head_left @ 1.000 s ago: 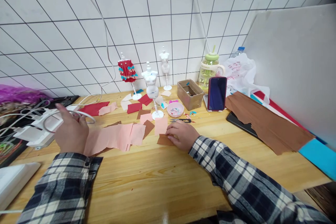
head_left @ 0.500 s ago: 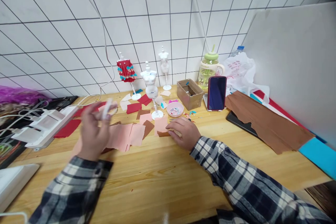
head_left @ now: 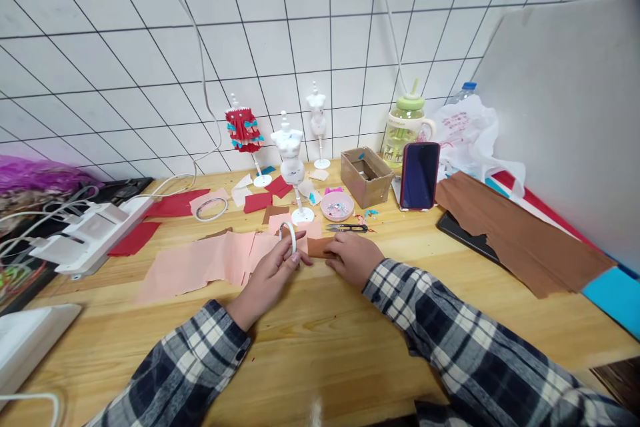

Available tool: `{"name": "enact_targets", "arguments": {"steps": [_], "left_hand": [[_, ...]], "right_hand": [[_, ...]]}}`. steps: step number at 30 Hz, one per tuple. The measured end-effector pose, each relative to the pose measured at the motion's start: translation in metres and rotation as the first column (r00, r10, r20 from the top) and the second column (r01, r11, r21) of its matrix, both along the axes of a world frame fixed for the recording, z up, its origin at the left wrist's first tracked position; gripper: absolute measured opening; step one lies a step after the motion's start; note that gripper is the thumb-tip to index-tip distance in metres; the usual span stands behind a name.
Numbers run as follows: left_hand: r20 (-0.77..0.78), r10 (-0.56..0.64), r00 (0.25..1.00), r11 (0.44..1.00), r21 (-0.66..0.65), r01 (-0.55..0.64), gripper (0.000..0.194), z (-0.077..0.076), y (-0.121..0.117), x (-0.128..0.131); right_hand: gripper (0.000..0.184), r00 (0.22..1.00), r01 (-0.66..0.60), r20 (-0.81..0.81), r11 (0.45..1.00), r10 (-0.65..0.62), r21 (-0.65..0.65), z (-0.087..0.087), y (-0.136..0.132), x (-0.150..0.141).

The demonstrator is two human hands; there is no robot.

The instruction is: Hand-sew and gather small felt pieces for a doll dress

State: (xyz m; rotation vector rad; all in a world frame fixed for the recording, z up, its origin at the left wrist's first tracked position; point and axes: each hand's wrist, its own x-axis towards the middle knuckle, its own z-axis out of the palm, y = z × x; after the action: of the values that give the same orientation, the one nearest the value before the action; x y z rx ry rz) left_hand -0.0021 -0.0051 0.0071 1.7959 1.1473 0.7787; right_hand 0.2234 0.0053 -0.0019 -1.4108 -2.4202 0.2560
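Left hand (head_left: 270,273) pinches a tape roll (head_left: 289,237) upright, ready to dispense; right hand (head_left: 354,257) lies flat, pinning brown paper (head_left: 319,247) on the bench (head_left: 320,340).

A single head-worn camera looks forward and down from above the near edge of the wooden table (head_left: 350,347), facing the tiled wall (head_left: 310,33) beyond the hands. The left hand (head_left: 273,273) and right hand (head_left: 353,259) sit at close range near frame centre, with both plaid sleeves entering from the bottom edge. No second view exists, so no part of the scene is shared.
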Motion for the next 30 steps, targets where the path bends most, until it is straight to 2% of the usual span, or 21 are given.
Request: {"name": "enact_targets", "arguments": {"steps": [2, 4, 7, 9, 10, 12, 15, 16, 19, 21, 23, 26, 30], "left_hand": [[0.007, -0.01, 1.0, 1.0, -0.006, 0.01, 0.049, -0.001, -0.001, 0.001], [0.01, 0.01, 1.0, 1.0, 0.002, -0.01, 0.045, -0.002, -0.001, 0.002], [-0.007, 0.064, 0.998, 0.997, 0.046, -0.064, 0.04, -0.001, 0.002, 0.0], [-0.054, 0.093, 0.994, 0.991, 0.101, -0.087, 0.037, 0.001, 0.003, -0.001], [-0.085, 0.1, 0.991, 0.987, 0.131, -0.089, 0.037, 0.001, 0.003, -0.002], [-0.148, 0.101, 0.984, 0.984, 0.162, -0.077, 0.039, 0.003, 0.002, -0.002], [-0.19, 0.06, 0.98, 0.992, 0.117, -0.038, 0.042, 0.006, -0.004, 0.001], [-0.176, 0.032, 0.984, 0.996, 0.093, -0.015, 0.042, 0.006, -0.006, 0.003], [-0.013, -0.076, 0.997, 0.997, 0.002, 0.076, 0.042, 0.005, -0.012, 0.008], [0.126, -0.102, 0.987, 0.992, -0.065, 0.111, 0.043, 0.002, -0.013, 0.011], [0.191, -0.083, 0.978, 0.989, -0.107, 0.105, 0.04, 0.001, -0.013, 0.011], [0.136, -0.039, 0.99, 0.992, -0.11, 0.054, 0.034, -0.001, -0.01, 0.01], [-0.031, -0.039, 0.999, 0.999, -0.034, 0.038, 0.031, -0.002, -0.007, 0.007]], "right_hand": [[0.02, 1.0, 0.018, 0.015, 1.0, -0.018, -0.002, 0.0, 0.001, 0.002], [0.022, 0.999, -0.044, -0.023, 0.998, 0.045, 0.049, 0.0, -0.002, 0.001], [0.015, 0.946, -0.32, -0.038, 0.946, 0.322, 0.049, -0.001, -0.011, -0.005], [0.02, 0.904, -0.422, -0.071, 0.907, 0.422, 0.021, -0.001, -0.015, -0.008], [0.021, 0.903, -0.416, -0.108, 0.909, 0.417, 0.027, -0.001, -0.015, -0.009], [0.02, 0.926, -0.307, -0.209, 0.949, 0.316, 0.072, 0.0, -0.015, -0.009], [0.017, 0.916, -0.086, -0.38, 0.988, 0.13, 0.132, 0.004, -0.014, -0.008], [0.022, 0.901, -0.048, -0.421, 0.989, 0.103, 0.139, 0.006, -0.015, -0.008], [0.034, 0.906, -0.036, -0.414, 0.989, 0.093, 0.144, 0.006, -0.017, -0.01], [0.029, 0.952, -0.04, -0.298, 0.993, 0.073, 0.113, 0.003, -0.015, -0.01], [0.026, 0.985, -0.052, -0.163, 0.997, 0.06, 0.051, -0.003, -0.011, -0.008], [0.022, 0.994, -0.068, -0.09, 0.998, 0.067, -0.007, -0.008, -0.003, -0.003], [0.024, 0.969, -0.037, -0.241, 0.995, 0.059, 0.092, -0.005, -0.003, -0.001]]}}
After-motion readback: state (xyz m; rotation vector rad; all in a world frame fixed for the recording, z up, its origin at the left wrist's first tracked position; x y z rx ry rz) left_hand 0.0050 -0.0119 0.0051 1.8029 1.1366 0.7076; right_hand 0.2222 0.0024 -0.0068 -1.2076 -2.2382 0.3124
